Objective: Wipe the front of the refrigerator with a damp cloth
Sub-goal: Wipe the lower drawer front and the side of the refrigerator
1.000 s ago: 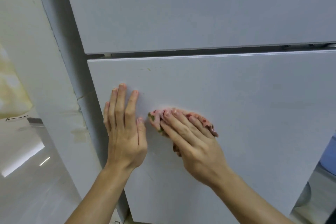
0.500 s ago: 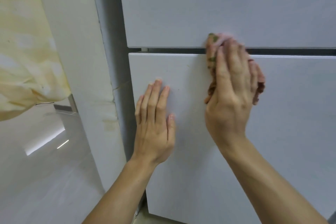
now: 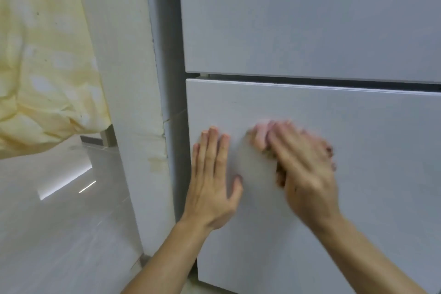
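The grey refrigerator front fills the right side, with an upper door (image 3: 310, 19) and a lower drawer panel (image 3: 370, 150) split by a dark gap. My left hand (image 3: 212, 179) lies flat on the lower panel near its left edge, fingers straight and pointing up. Just to its right, my right hand (image 3: 303, 164) presses a pinkish patterned cloth (image 3: 261, 133) against the same panel with extended fingers. That hand and the cloth are motion-blurred. Most of the cloth is hidden under the palm.
A white wall or pillar (image 3: 124, 79) stands directly left of the refrigerator, stained near its lower edge. A pale yellow fabric (image 3: 43, 67) hangs at the far left. Glossy light floor tiles (image 3: 59, 222) stretch below it.
My right hand slid the cloth from beside my left hand up to the door gap, then back down and left. The left hand stayed flat on the panel. The view shifted.
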`<state>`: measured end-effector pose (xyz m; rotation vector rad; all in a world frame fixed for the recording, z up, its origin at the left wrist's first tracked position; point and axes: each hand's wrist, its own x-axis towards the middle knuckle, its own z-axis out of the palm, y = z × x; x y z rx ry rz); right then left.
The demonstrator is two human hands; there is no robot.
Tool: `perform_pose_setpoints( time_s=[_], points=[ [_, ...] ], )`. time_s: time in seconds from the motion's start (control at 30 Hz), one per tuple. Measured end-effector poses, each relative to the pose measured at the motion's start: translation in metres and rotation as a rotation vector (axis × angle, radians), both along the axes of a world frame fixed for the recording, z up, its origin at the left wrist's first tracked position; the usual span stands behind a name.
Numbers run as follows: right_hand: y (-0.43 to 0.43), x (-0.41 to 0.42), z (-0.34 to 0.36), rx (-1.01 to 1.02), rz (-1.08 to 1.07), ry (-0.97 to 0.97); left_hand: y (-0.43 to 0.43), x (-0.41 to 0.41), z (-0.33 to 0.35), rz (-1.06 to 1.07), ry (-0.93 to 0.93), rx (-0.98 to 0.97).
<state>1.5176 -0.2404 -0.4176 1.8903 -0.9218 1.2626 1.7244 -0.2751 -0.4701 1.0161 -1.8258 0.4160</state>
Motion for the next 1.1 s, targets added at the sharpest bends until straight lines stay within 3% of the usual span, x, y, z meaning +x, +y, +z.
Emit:
perform_pose_setpoints(
  time_s=[0.1, 0.2, 0.4, 0.53, 0.63, 0.73, 0.93, 1.1],
  points=[
    [-0.018, 0.023, 0.063, -0.122, -0.020, -0.166, 0.003, -0.004, -0.016, 0.031, -0.075, 0.043],
    [-0.034, 0.057, 0.082, -0.139, -0.024, -0.121, 0.000, -0.001, -0.019, -0.023, -0.039, 0.046],
    [-0.027, 0.062, -0.015, 0.069, 0.077, 0.209, -0.006, 0.010, -0.028, -0.068, 0.202, -0.022],
    [-0.009, 0.039, -0.084, 0.216, 0.064, 0.360, 0.002, 0.017, -0.042, -0.018, 0.101, 0.083],
    [-0.007, 0.034, -0.081, 0.229, 0.032, 0.412, 0.009, 0.020, -0.046, -0.031, 0.086, 0.137],
    [-0.011, 0.048, -0.051, 0.162, 0.034, 0.327, 0.012, 0.023, -0.040, -0.077, 0.139, 0.155],
    [-0.048, 0.113, 0.065, -0.017, 0.051, -0.062, 0.011, 0.030, -0.029, -0.091, 0.265, 0.183],
    [-0.049, 0.140, 0.056, 0.003, 0.107, 0.047, 0.007, 0.036, -0.031, -0.115, 0.305, 0.197]
  ],
)
